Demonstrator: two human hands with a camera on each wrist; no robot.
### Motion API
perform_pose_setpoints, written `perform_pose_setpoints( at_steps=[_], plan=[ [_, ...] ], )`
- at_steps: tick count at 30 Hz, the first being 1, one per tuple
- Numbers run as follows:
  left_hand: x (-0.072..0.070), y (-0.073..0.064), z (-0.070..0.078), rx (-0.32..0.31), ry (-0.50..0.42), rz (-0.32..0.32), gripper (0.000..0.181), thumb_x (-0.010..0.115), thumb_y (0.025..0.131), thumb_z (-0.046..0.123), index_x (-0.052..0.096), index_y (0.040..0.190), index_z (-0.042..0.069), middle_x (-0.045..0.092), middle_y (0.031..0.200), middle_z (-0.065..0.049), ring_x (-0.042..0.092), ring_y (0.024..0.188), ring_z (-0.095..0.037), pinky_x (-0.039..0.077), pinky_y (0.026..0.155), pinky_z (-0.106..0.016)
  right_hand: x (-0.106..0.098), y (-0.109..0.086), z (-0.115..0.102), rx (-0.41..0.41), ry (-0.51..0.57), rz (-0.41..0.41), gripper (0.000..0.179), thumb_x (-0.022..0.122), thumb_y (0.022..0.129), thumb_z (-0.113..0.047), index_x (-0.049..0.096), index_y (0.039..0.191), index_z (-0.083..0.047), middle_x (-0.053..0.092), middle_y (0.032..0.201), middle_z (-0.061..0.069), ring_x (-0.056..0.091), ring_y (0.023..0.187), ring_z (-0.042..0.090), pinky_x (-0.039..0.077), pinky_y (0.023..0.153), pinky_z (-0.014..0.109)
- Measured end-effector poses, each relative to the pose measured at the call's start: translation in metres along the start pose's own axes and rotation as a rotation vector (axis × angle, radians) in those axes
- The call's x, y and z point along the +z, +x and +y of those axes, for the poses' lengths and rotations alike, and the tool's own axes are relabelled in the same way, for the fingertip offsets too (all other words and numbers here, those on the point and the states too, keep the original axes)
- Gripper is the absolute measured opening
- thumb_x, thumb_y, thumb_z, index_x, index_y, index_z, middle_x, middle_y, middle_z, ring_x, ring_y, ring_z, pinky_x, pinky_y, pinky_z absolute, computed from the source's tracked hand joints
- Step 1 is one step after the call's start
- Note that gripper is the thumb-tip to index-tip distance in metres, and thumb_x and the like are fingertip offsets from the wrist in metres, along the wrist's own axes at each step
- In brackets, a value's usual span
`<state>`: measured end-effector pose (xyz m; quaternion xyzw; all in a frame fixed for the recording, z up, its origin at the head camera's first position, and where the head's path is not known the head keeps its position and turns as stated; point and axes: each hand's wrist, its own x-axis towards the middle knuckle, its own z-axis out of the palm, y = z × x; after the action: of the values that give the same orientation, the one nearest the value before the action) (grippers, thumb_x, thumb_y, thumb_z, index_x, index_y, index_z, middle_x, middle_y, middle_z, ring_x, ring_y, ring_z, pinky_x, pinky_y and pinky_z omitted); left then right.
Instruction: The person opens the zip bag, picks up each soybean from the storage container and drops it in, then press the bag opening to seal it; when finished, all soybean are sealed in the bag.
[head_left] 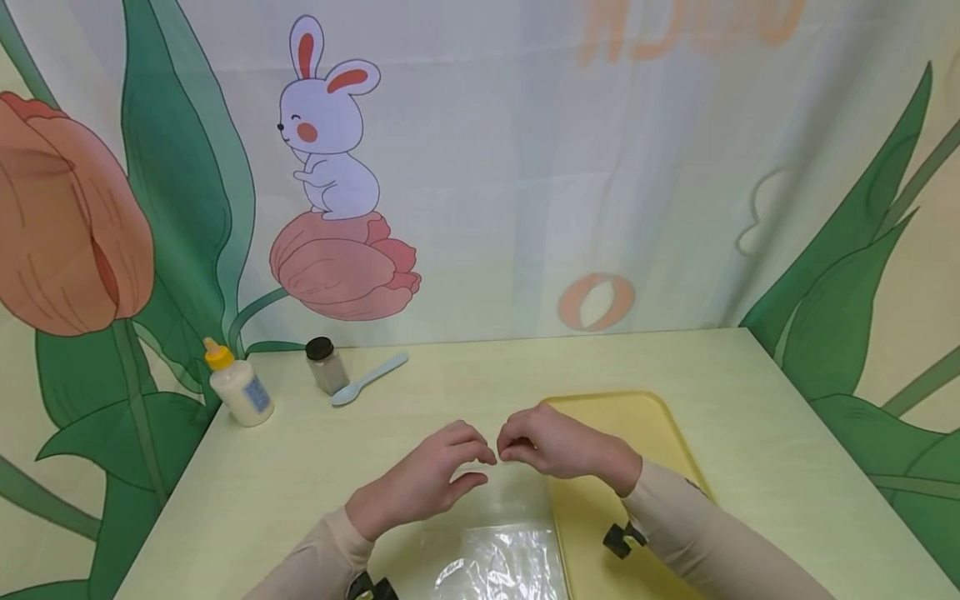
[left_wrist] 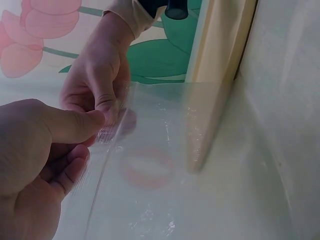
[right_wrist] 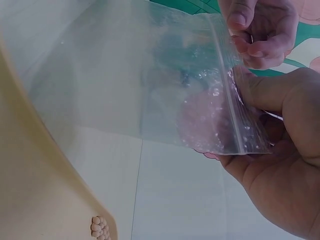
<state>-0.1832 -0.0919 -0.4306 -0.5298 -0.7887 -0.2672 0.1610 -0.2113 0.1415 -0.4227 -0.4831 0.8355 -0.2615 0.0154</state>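
Observation:
A clear zip bag (right_wrist: 175,85) hangs between the two hands, its zip strip running near the open-end edge. My right hand (head_left: 558,442) grips that edge; in the right wrist view the thumb (right_wrist: 262,92) presses on the film beside the strip. Facing it, my left hand (head_left: 431,471) is at the same edge. Its thumb and fingers are bent and apart, with a gap between them in the head view, and the fingertips (right_wrist: 247,47) are right at the bag's edge. Shiny clear plastic (head_left: 502,567) shows below the hands.
A yellow tray (head_left: 615,408) lies under the right forearm; small round beige pieces (right_wrist: 100,228) sit at its rim. At the back left stand a glue bottle (head_left: 243,396) with a yellow cap and a black-lidded jar (head_left: 327,369), with a pale blue spoon (head_left: 371,381) beside it.

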Motion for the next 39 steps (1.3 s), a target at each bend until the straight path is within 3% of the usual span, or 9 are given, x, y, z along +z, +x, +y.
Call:
perform_pose_setpoints(
  at_steps=[7, 24, 30, 39],
  plan=[
    [0.004, 0.006, 0.002, -0.004, 0.015, -0.020, 0.024, 0.078, 0.079, 0.003, 0.068, 0.100, 0.009, 0.062, 0.097, 0.001, 0.056, 0.093, -0.011, 0.049, 0.081, -0.018, 0.000, -0.002, -0.001, -0.004, 0.005, 0.006, 0.007, 0.066, 0.092, -0.014, 0.073, 0.092, -0.013, 0.069, 0.087, -0.004, 0.059, 0.074, -0.003, 0.049, 0.068, 0.013],
    [0.013, 0.004, 0.001, -0.017, 0.070, -0.031, 0.022, 0.078, 0.079, 0.002, 0.067, 0.096, 0.009, 0.060, 0.094, 0.001, 0.055, 0.090, -0.011, 0.048, 0.078, -0.016, 0.000, -0.003, -0.002, -0.018, -0.003, 0.005, 0.007, 0.066, 0.092, -0.014, 0.072, 0.091, -0.012, 0.069, 0.086, -0.004, 0.058, 0.073, -0.003, 0.048, 0.067, 0.012],
    [0.017, 0.003, 0.001, -0.009, 0.098, -0.004, 0.021, 0.078, 0.078, 0.001, 0.066, 0.093, 0.009, 0.059, 0.092, 0.001, 0.054, 0.087, -0.011, 0.048, 0.076, -0.016, 0.001, -0.003, -0.001, -0.014, 0.002, 0.000, 0.007, 0.066, 0.092, -0.014, 0.072, 0.090, -0.011, 0.069, 0.085, -0.005, 0.057, 0.073, -0.003, 0.048, 0.067, 0.012],
    [0.023, 0.004, -0.001, 0.052, 0.116, 0.071, 0.018, 0.077, 0.078, -0.003, 0.064, 0.084, 0.010, 0.056, 0.085, 0.001, 0.051, 0.080, -0.011, 0.044, 0.070, -0.015, 0.000, -0.003, -0.001, -0.006, -0.010, -0.006, 0.008, 0.065, 0.093, -0.013, 0.072, 0.090, -0.010, 0.068, 0.084, -0.005, 0.056, 0.071, -0.003, 0.047, 0.066, 0.013]
  ],
)
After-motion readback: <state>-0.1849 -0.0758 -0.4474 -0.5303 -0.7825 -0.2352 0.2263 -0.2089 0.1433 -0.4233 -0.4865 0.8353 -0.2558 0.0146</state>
